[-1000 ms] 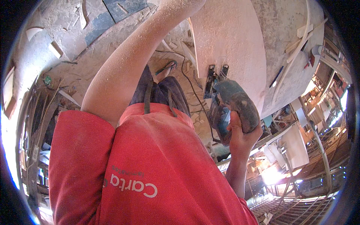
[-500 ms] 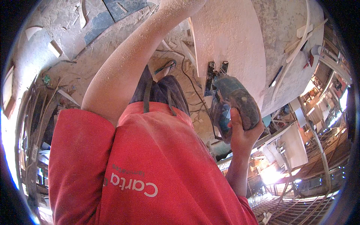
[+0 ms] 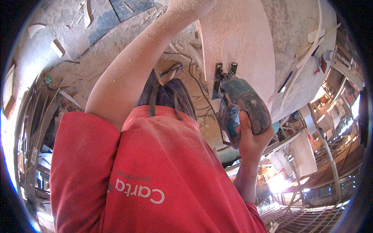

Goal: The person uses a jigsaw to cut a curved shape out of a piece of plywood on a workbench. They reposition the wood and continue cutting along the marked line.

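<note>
My right hand [image 3: 254, 136] is wrapped round the dusty dark jigsaw [image 3: 248, 101], with the thumb on its near side. The jigsaw's base plate [image 3: 223, 77] rests at the pale wooden board [image 3: 243, 35], whose right edge is curved. Sawdust lies over the board around the tool. The blade and the cut line are too small to make out. My left arm reaches forward, dusted with sawdust, and my left hand [image 3: 194, 7] is at the board's far left side. The top of the picture cuts off its fingers.
A dark power cord [image 3: 198, 81] hangs from the jigsaw toward the littered floor. Long curved wood strips [image 3: 307, 54] and a blue pen [image 3: 285, 81] lie on the grey work surface right of the board. Offcuts [image 3: 57, 48] are scattered at the far left.
The view has shifted very slightly. My right hand keeps its grip on the jigsaw, which stays at nearly the same place on the board. My left arm has barely moved.
</note>
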### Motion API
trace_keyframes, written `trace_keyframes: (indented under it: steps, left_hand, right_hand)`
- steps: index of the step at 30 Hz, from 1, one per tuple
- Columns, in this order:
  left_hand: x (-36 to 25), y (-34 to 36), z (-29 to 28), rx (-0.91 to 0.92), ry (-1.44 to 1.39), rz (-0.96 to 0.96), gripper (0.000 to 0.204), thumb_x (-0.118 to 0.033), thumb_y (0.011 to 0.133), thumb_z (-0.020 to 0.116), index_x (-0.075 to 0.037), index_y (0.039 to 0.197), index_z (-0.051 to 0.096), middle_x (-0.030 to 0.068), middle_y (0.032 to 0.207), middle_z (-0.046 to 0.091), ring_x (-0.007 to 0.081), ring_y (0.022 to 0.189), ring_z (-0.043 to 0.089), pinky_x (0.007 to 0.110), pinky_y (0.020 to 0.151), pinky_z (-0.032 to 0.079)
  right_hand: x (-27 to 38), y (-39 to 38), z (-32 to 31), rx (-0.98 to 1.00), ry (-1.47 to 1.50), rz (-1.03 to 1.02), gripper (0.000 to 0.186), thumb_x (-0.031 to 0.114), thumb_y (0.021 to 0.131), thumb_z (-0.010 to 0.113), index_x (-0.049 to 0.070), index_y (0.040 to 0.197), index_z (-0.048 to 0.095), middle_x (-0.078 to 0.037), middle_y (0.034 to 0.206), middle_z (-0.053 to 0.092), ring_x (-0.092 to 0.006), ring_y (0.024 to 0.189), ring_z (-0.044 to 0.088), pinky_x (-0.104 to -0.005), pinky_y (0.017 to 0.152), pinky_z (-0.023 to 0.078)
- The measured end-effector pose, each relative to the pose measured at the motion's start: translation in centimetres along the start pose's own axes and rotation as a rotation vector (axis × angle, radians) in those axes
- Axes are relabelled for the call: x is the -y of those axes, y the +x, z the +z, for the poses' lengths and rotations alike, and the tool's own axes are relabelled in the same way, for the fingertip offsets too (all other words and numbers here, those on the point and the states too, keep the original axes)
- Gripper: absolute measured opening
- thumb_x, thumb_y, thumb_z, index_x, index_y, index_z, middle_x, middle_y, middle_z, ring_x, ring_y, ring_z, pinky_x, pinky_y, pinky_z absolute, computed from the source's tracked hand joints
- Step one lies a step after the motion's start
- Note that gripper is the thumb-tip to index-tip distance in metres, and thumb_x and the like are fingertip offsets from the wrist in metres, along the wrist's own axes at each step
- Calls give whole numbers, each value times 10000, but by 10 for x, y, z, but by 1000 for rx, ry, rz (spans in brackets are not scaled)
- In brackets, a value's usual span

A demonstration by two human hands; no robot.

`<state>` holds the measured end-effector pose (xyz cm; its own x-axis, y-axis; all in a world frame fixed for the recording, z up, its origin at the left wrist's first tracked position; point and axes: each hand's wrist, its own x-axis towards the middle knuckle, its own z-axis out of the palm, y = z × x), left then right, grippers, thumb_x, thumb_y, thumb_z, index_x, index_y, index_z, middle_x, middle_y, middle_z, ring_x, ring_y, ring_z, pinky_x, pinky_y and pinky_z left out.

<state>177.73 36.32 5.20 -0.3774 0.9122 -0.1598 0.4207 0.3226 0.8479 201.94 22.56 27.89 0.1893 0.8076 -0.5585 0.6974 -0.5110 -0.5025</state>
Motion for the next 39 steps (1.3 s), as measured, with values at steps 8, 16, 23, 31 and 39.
trace_keyframes:
  steps: [8,16,23,31,39]
  left_hand:
    - [-7,-9,-8,-107,-118,-54,441,-327,907,779,26,1116,617,233,1048,727,434,1046,702,494,899,550]
    - [-10,-6,-5,-59,-169,-115,356,-315,897,784,-15,1072,707,226,1052,734,401,1029,718,479,875,560]
    - [6,3,-1,34,57,133,317,-328,898,776,-51,1049,749,209,1092,737,399,1023,717,481,875,556]
    - [5,-39,17,-12,-301,-184,551,-311,906,779,-5,1307,556,189,1079,720,374,1121,669,519,888,516]
    - [11,-34,18,-66,-166,75,298,-283,945,723,-48,1127,698,209,1070,697,437,1045,655,515,898,520]
  right_hand:
    - [5,3,-1,14,-22,-6,602,163,894,854,-77,1380,593,-182,1247,713,-238,1179,679,-360,1028,523]
    - [4,5,2,-6,4,-28,590,148,882,853,-78,1367,606,-175,1229,722,-226,1161,683,-358,1019,524]
    - [14,6,2,11,13,80,554,113,884,835,-68,1361,619,-157,1187,738,-198,1064,700,-325,932,546]
    - [-10,-8,-8,26,29,47,568,130,885,845,-50,1373,617,-119,1134,740,-126,885,687,-253,721,550]
    - [-28,-3,-10,5,-2,-74,543,180,889,861,-57,1320,631,-118,1094,723,-162,924,663,-292,807,521]
